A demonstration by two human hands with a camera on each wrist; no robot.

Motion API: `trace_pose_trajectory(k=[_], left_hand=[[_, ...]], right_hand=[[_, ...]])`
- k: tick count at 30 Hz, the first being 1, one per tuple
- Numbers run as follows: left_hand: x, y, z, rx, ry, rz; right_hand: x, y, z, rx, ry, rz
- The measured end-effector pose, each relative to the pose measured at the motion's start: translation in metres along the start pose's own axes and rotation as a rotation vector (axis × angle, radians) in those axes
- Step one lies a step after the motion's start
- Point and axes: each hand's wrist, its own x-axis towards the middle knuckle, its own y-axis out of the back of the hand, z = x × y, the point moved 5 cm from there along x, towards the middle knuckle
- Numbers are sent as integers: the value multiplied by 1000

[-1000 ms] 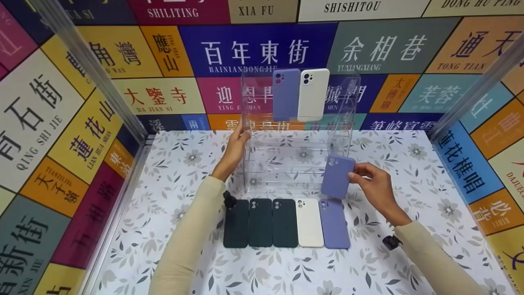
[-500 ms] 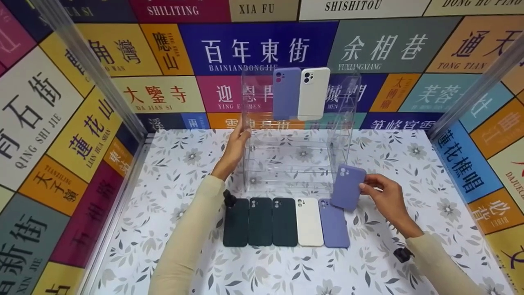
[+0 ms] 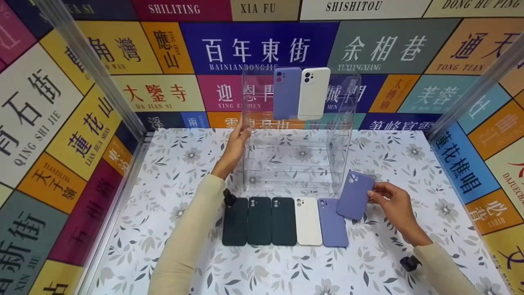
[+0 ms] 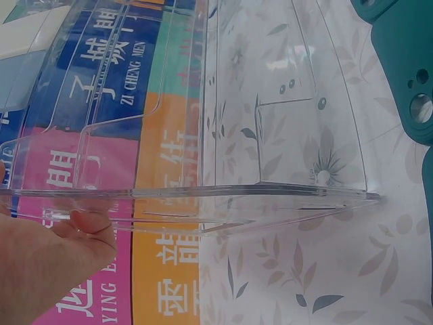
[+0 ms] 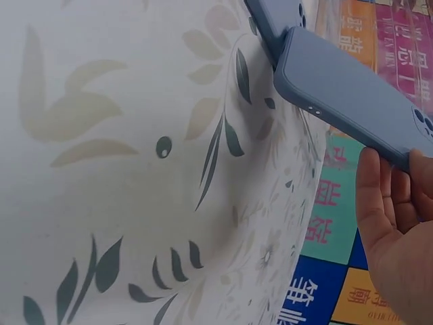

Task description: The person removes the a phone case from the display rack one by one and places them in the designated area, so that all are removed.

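Rack [image 3: 294,142] with two phone cases [image 3: 287,94]

The right hand [image 3: 395,205] is pinching 1 tilted purple case [image 3: 355,196]. The left hand [image 3: 234,146] is gripping the clear stand [image 3: 346,123], where 1 upper purple case [image 3: 286,95] and 1 upper white case [image 3: 314,96] are standing. On the table [image 3: 254,270], 3 dark cases [image 3: 259,221], 1 lower white case [image 3: 309,222] and 1 lower purple case [image 3: 333,226] are lying in a row.

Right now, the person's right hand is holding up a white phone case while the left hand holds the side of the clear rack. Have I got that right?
Not quite: the phone case in the right hand is purple, as the head view shows. The left hand does hold the side of the clear rack.
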Motion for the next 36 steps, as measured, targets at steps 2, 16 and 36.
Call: trace_pose_trajectory(k=[2,16,36], left_hand=[[1,-1,0,-12,-7,-5],[1,0,-1,-14,-11,4],[0,2,-1,46,8,8]], right_hand=[[-1,2,3,14,3,-1],[-3,6,24,78,-29,-29],[-7,8,41,33,-104,-109]])
